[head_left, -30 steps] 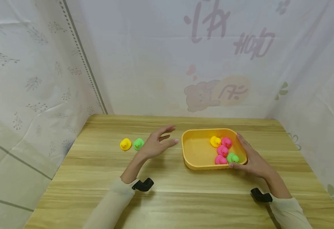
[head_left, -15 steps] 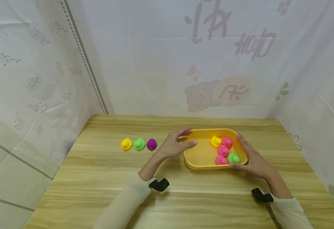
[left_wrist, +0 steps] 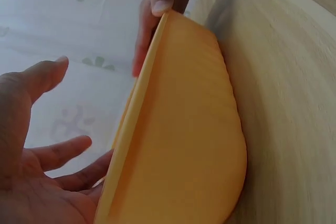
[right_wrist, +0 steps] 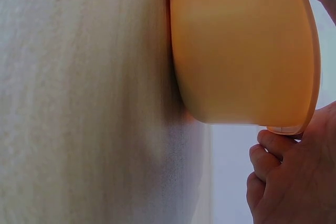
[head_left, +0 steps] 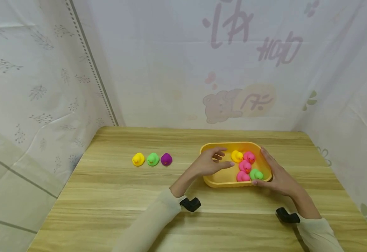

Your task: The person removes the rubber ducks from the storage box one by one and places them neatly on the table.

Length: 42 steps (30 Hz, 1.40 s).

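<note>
A yellow plastic tub (head_left: 224, 184) stands on the table, with a yellow rubber duck (head_left: 237, 156), a green duck (head_left: 256, 174) and several pink ducks (head_left: 245, 166) in its right half. My left hand (head_left: 211, 163) hovers over the tub's left half, fingers and thumb spread, holding nothing; the left wrist view shows them loose beside the tub's rim (left_wrist: 128, 119). My right hand (head_left: 279, 178) holds the tub's right end, thumb at the front rim and fingers along the right side. In the right wrist view its fingers (right_wrist: 265, 163) bend against the tub's rim.
Left of the tub, a yellow duck (head_left: 138, 159), a green duck (head_left: 153, 159) and a purple duck (head_left: 166, 159) sit in a row on the wooden table (head_left: 214, 227). Printed cloth (head_left: 158, 70) hangs behind the table and at both sides.
My left hand has moved right, from beside the ducks on the table to above the tub, uncovering the purple duck. The right hand and the tub stay in place.
</note>
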Available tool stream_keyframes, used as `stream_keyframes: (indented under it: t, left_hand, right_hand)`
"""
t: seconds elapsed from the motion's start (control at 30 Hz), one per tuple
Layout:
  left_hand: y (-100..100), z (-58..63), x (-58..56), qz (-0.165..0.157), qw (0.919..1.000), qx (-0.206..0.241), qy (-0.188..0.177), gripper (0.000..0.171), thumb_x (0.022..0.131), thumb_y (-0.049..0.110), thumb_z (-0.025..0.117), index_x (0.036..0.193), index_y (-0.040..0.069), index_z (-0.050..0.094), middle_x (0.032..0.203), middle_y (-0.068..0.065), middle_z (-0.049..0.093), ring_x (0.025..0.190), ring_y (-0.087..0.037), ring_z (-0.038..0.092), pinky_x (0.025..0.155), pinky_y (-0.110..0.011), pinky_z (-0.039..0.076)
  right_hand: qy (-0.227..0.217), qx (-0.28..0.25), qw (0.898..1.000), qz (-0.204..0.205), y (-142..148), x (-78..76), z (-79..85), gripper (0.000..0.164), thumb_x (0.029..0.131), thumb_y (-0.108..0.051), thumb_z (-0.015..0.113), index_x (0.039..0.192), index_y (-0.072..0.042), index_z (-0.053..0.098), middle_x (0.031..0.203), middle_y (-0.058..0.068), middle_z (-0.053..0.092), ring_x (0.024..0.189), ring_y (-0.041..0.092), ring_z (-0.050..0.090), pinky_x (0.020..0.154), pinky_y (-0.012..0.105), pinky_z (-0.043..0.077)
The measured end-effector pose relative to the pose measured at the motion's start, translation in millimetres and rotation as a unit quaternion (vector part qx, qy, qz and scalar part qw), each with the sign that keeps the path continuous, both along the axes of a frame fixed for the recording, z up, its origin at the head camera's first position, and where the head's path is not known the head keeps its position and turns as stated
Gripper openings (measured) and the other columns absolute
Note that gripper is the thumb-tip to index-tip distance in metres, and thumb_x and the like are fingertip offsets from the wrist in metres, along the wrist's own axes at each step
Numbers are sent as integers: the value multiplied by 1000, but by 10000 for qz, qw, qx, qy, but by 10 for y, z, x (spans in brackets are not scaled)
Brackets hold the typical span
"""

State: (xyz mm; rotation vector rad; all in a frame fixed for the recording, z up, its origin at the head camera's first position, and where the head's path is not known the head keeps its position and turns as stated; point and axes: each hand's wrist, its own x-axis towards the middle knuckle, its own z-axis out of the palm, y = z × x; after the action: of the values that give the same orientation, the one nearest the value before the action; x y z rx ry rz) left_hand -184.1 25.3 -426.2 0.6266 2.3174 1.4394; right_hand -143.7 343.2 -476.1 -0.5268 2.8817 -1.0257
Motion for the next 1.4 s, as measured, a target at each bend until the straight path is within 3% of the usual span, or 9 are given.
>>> stream_keyframes:
  t: [0.4, 0.77, 1.13, 1.27, 1.4]
  left_hand:
    - [299, -77, 9, -96, 9984, -385, -396, 67, 88, 44, 79, 142, 10, 60, 132, -11, 67, 110, -17, 64, 86, -25, 55]
    - [488, -172, 19, 222, 9932, -525, -1010, 59, 79, 39, 89, 128, 11, 70, 116, -3, 70, 94, -13, 61, 80, -26, 55]
    - [563, -223, 8, 478, 9878, -196, -1468, 36, 75, 27, 93, 101, 10, 76, 93, 1, 64, 81, -16, 55, 67, -26, 47]
    - [604, -227, 16, 563, 9864, -362, -1500, 29, 74, 29, 94, 91, 15, 73, 90, 3, 64, 82, -15, 54, 67, -26, 45]
    - [652, -219, 40, 611, 9876, -640, -1293, 30, 74, 32, 94, 87, 15, 73, 86, 4, 64, 81, -13, 54, 66, -24, 44]
  right_hand:
    - [-4, -4, 10000, -2, -6, 1, 9, 124, 81, -35, 88, 167, -16, 0, 174, 16, 2, 152, 56, 17, 111, 80, 23]
    - [2, -65, 10000, 11, -6, 5, 10, 124, 81, -33, 88, 167, -16, 0, 174, 17, 2, 152, 57, 17, 111, 80, 23]
    - [-45, -60, 10000, -4, -17, 7, 13, 124, 81, -35, 88, 167, -17, 0, 174, 17, 2, 152, 56, 16, 111, 80, 23]
    - [-27, -67, 10000, -12, -12, 7, 9, 124, 81, -34, 88, 167, -17, 0, 174, 17, 2, 152, 56, 17, 111, 80, 24]
    - [-10, -60, 10000, -22, -6, 8, 3, 124, 81, -35, 88, 167, -17, 0, 173, 18, 3, 152, 56, 18, 110, 80, 24]
